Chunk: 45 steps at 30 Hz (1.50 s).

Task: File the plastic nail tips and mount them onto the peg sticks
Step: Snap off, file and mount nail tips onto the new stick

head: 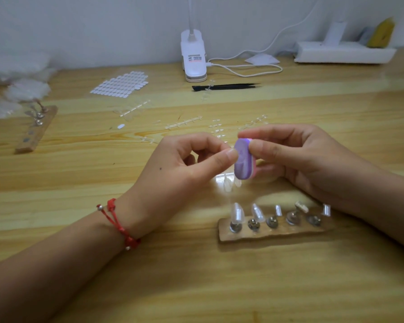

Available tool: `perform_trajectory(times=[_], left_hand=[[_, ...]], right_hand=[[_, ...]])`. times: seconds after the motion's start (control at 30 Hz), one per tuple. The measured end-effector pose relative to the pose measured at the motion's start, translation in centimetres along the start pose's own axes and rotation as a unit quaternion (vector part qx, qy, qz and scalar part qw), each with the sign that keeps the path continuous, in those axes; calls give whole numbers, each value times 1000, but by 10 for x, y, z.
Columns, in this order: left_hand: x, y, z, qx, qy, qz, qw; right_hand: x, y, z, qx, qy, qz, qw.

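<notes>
Okay, near strip: wooden peg holder (275, 230) is lying at the near right of the table (196, 287), carrying five metal-based pegs in a row.
In holder: clear nail tips (236, 214) are sitting upright on the two leftmost pegs; the other three pegs are showing small clear or whitish tops, too blurred to call.
Left wrist: red string bracelet (117, 221) is wrapping it.
Left hand (184, 169): thumb and index are pinching together against the purple face of the block; whatever is between them is too small to tell.
Right hand (301, 159): thumb and fingers are clamping the purple-pink buffer block (243, 163), holding it upright above the table, just beyond the holder.
Under hands: loose clear tips (228, 183) are lying on the wood.
Mid table: clear sprue strips (183, 123) are lying scattered.
Left: second wooden holder (36, 129) is lying angled.
Far: sheet of white tabs (120, 85), black tweezers (226, 86) and white clip lamp (193, 57) are sitting near the wall.
</notes>
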<state>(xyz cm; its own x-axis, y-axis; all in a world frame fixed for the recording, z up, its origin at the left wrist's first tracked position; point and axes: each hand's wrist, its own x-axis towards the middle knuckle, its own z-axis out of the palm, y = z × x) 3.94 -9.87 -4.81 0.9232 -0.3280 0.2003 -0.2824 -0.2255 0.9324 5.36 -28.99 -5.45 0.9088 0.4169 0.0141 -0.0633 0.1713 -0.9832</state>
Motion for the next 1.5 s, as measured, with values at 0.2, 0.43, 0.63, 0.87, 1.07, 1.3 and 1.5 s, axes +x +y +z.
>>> perform_trajectory(times=[0.2,0.43,0.63,0.87,1.07,1.3,1.5], left_hand=[[1,-2,-3,-23,25,2,999],[3,-5,-3,-24,29,0,999],[3,-3,-1,-26,2,2,1000],[3,-4,0,-28,23,15,999],[4,-4,0,-20,11,21,1000],[3,-3,0,-20,27,6,999],[5,-5,-1,-37,58,8,998]], right_hand=[[1,-4,-1,-28,-39,24,999],[3,-3,-4,-25,-51,20,998],[2,-2,-3,-11,-31,13,999],[2,-2,-1,5,-6,4,1000],[4,0,-5,15,22,-8,1000],[5,-2,-5,76,55,-6,996],[5,0,-3,48,45,-14,998]])
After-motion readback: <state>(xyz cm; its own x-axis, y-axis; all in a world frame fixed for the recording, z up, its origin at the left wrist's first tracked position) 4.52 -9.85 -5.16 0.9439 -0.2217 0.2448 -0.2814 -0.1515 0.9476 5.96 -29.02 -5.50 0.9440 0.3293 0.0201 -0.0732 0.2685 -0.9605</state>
